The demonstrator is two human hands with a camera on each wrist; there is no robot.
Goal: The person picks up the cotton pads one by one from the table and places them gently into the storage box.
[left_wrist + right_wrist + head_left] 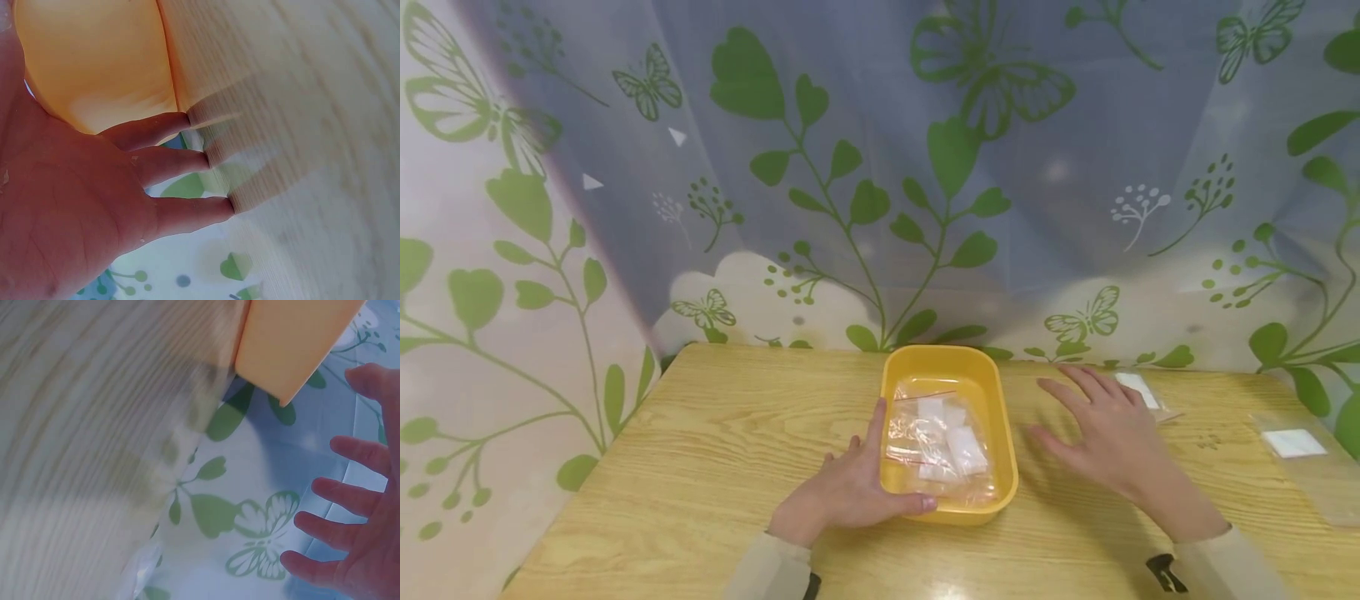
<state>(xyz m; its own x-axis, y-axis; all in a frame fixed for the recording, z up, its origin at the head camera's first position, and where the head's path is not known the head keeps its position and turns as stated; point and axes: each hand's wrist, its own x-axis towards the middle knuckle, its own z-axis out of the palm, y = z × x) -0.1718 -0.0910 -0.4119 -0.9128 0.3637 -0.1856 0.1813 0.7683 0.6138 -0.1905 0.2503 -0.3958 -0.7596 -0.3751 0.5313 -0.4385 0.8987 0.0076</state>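
A yellow plastic box stands on the table, its inside facing up. Clear zip bags with red seal lines and white rectangles lie in it. My left hand rests against the box's near left corner, thumb along the front rim and index finger up the left side. In the left wrist view its other fingers are straight, tips at the tabletop beside the box wall. To the right of the box, my right hand hovers with fingers spread, holding nothing.
Two more clear bags with white rectangles lie on the wooden table at the right: one bag behind my right hand, another bag farther right. A curtain printed with leaves and butterflies hangs along the table's back edge.
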